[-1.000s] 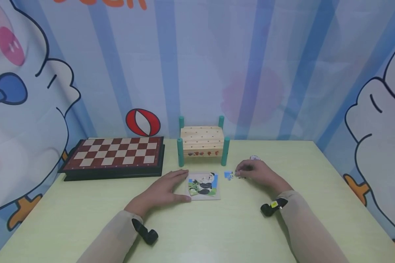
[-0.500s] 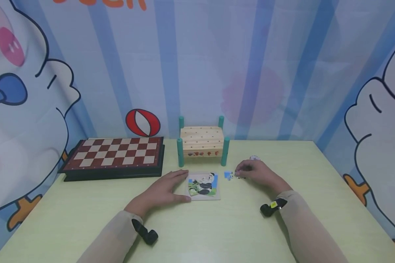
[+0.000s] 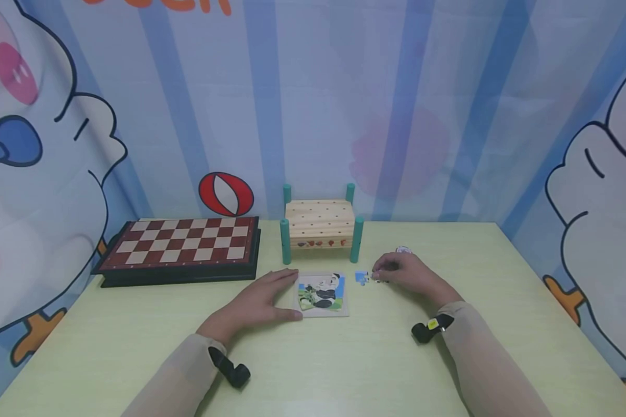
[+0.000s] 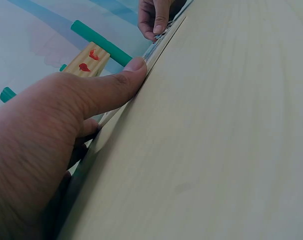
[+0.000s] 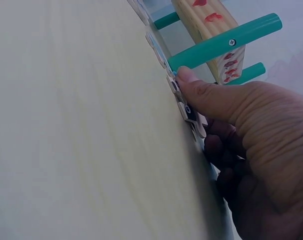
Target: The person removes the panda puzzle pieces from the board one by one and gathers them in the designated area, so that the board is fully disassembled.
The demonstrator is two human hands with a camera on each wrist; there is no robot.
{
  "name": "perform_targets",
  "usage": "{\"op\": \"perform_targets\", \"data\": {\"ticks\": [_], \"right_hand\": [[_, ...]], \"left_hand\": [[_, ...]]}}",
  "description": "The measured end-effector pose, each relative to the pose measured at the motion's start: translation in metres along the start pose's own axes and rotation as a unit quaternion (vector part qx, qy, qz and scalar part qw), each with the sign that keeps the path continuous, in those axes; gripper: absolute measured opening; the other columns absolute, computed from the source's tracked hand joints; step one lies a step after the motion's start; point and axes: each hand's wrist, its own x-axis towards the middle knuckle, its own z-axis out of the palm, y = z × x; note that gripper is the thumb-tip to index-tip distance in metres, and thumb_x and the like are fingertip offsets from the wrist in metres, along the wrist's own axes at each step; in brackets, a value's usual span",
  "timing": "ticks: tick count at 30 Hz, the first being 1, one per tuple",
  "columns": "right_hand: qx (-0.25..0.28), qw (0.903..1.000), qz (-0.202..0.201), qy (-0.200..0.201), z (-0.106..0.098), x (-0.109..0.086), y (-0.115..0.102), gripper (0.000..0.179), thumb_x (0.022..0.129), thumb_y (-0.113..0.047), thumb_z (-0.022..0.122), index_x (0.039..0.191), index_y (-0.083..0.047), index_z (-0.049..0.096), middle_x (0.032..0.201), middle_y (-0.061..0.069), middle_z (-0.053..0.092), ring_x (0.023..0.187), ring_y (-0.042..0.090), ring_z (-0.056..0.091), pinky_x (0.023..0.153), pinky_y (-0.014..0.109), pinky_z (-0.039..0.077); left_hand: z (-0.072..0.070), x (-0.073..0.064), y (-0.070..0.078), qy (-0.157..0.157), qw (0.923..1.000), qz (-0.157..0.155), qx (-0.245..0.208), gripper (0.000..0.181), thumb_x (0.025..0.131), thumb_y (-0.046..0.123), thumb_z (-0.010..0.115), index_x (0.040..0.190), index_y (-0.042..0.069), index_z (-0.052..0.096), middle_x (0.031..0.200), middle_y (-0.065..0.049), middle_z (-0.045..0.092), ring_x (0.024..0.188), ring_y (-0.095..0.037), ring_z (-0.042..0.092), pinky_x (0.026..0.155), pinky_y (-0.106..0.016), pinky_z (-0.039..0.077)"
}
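Observation:
A square jigsaw puzzle board [image 3: 339, 314] with a panda picture [image 3: 323, 294] lies flat on the table in the head view. My left hand [image 3: 255, 301] spans its left edge, thumb at the near corner and straight fingertips at the far one. In the left wrist view the thumb [image 4: 114, 90] rests along the board's edge. Right of the board, my right hand [image 3: 409, 273] pinches a puzzle piece [image 5: 187, 110] low over the table. Its other fingers are curled under, partly hidden. A blue puzzle piece [image 3: 362, 278] lies just left of those fingertips.
Behind the puzzle stands a small wooden bench toy [image 3: 320, 223] with green posts and a holed top. A thick chessboard [image 3: 182, 243] sits at the back left. Beyond the right hand lies a small white patterned piece [image 3: 404, 249]. A printed curtain [image 3: 334, 116] hangs behind the table.

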Motion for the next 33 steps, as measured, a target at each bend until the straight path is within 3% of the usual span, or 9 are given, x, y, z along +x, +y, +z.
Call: {"op": "perform_targets", "data": {"ticks": [12,33], "right_hand": [[-0.011,0.9998,0.013,0.009,0.0013,0.0036,0.0013,0.015,0.091,-0.029,0.076,0.100,-0.017,0.073,0.094,-0.002,0.066,0.090,0.019,0.055,0.080,0.036,0.047],[-0.011,0.9999,-0.003,0.011,0.0025,0.0043,0.0043,0.012,0.092,-0.027,0.075,0.098,-0.016,0.072,0.092,-0.003,0.066,0.088,0.018,0.056,0.080,0.036,0.049]], "left_hand": [[0.0008,0.0005,-0.0008,-0.002,1.0000,-0.002,0.003,0.096,0.080,0.073,0.066,0.157,0.024,0.037,0.162,0.007,0.032,0.151,-0.022,0.024,0.120,-0.051,0.026],[0.0009,0.0012,-0.0008,-0.005,0.9999,-0.009,0.010,0.096,0.080,0.074,0.065,0.158,0.027,0.035,0.163,0.009,0.030,0.151,-0.019,0.023,0.120,-0.049,0.026]]}}
